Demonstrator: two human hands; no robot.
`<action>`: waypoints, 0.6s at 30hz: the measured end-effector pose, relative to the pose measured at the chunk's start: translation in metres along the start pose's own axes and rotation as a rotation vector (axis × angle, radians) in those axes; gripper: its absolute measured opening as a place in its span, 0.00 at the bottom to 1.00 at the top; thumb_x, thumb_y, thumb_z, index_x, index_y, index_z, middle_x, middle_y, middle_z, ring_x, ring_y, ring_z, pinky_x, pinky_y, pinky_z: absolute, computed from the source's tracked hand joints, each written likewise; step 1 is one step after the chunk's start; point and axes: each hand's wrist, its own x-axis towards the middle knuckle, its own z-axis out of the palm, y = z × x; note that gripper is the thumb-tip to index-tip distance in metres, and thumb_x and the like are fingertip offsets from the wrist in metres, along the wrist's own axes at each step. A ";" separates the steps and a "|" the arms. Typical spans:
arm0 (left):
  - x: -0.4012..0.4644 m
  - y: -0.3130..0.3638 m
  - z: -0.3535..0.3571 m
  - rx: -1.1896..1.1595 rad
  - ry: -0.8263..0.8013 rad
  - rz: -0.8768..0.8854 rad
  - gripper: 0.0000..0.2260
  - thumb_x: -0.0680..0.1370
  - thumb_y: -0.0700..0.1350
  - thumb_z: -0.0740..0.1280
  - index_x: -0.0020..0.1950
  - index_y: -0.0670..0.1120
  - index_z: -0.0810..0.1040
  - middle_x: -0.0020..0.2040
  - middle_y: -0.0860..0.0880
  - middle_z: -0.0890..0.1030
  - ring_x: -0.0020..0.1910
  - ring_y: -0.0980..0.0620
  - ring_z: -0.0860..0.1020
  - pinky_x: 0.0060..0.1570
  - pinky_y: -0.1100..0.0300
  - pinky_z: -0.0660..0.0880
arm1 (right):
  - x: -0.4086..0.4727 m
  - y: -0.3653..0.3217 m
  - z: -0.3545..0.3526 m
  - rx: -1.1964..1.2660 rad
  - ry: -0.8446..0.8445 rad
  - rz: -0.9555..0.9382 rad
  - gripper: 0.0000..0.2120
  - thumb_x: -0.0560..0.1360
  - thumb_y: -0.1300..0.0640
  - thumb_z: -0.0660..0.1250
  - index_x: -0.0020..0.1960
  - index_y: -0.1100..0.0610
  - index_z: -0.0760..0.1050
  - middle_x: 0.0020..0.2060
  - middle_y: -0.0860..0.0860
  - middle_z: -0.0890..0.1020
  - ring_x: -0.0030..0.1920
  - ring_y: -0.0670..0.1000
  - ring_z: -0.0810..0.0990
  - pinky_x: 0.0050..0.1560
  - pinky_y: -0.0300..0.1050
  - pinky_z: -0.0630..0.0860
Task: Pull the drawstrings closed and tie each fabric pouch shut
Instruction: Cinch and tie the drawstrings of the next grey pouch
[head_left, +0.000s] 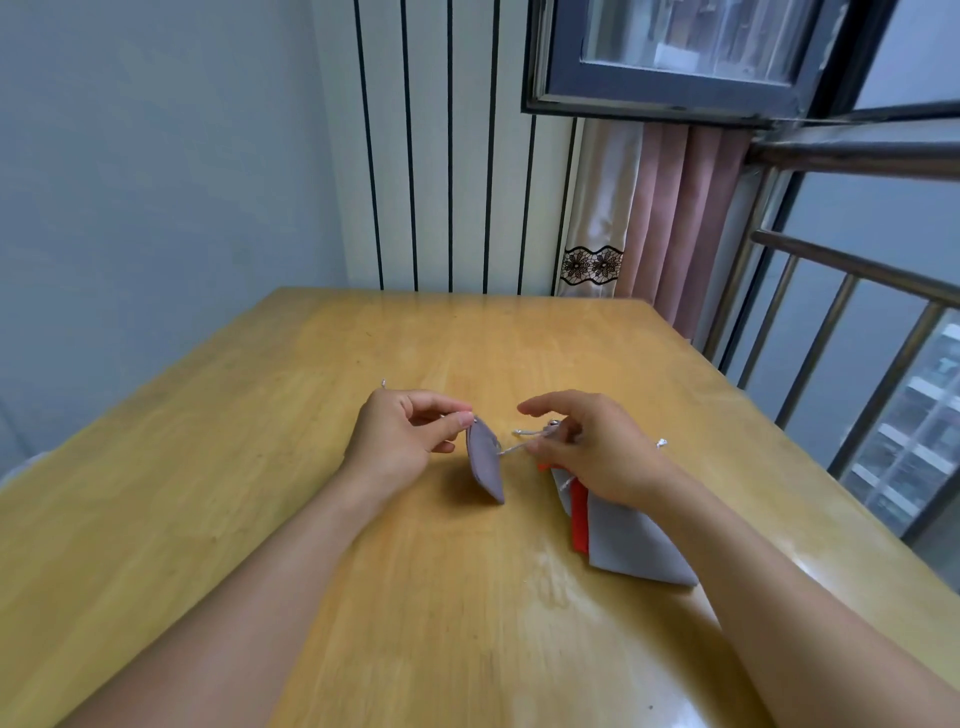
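A small grey fabric pouch (485, 460) hangs just above the wooden table (270, 467), seen nearly edge-on. My left hand (402, 441) pinches its top corner between thumb and fingers. My right hand (592, 452) pinches the pouch's pale drawstring (511, 448), which runs taut from the pouch's side to my fingers. Under my right wrist lie a larger grey pouch (631, 545) and a red pouch (579, 519), overlapping on the table. A loose cord end (661, 443) shows beyond my right hand.
The table's far edge meets a white wall with black vertical stripes. A pink curtain (675, 218) hangs at the back right. A metal railing (852, 322) and window run along the table's right side.
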 end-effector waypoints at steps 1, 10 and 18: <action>0.000 0.000 0.001 -0.013 -0.006 -0.008 0.02 0.73 0.41 0.75 0.45 0.46 0.87 0.40 0.45 0.86 0.36 0.54 0.82 0.45 0.58 0.81 | 0.000 0.001 0.004 -0.056 -0.012 -0.019 0.16 0.74 0.56 0.74 0.62 0.52 0.79 0.29 0.45 0.80 0.31 0.42 0.79 0.40 0.32 0.73; -0.004 0.011 0.005 -0.255 -0.165 -0.001 0.06 0.78 0.39 0.68 0.51 0.42 0.84 0.46 0.42 0.86 0.44 0.50 0.83 0.44 0.63 0.79 | 0.000 0.000 0.007 -0.121 -0.033 -0.084 0.03 0.75 0.56 0.73 0.49 0.51 0.83 0.30 0.51 0.82 0.30 0.46 0.75 0.37 0.38 0.72; -0.001 0.009 0.004 -0.285 0.031 0.051 0.06 0.76 0.36 0.70 0.51 0.41 0.83 0.43 0.42 0.86 0.41 0.52 0.84 0.42 0.62 0.80 | 0.001 -0.003 -0.002 0.090 0.004 -0.022 0.09 0.79 0.56 0.68 0.44 0.61 0.79 0.32 0.54 0.82 0.32 0.54 0.79 0.40 0.50 0.79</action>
